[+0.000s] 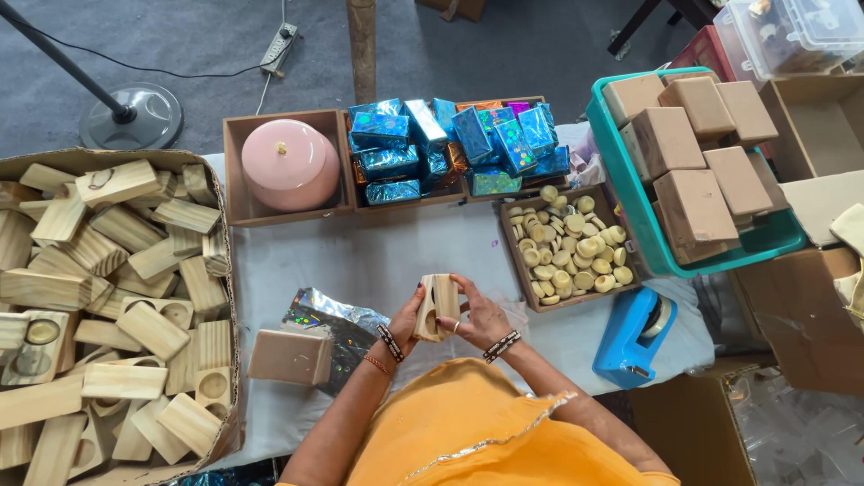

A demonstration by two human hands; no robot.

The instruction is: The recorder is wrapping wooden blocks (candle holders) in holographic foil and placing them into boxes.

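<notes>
Both hands hold one small wooden block [436,306] with a round hollow, upright above the white table [387,256]. My left hand [409,315] grips its left side and my right hand [481,315] grips its right side from behind. A brown cardboard box [290,356] lies on a sheet of shiny holographic foil [337,317] just left of my hands. A wooden tray of small pale round discs [567,250] stands to the right of the block.
A big carton of wooden blocks [117,306] fills the left. At the back stand a pink round lidded container [290,164] in a wooden tray and foil-wrapped blue packets [454,144]. A teal crate of brown boxes [693,162] and a blue tape dispenser [634,335] sit right.
</notes>
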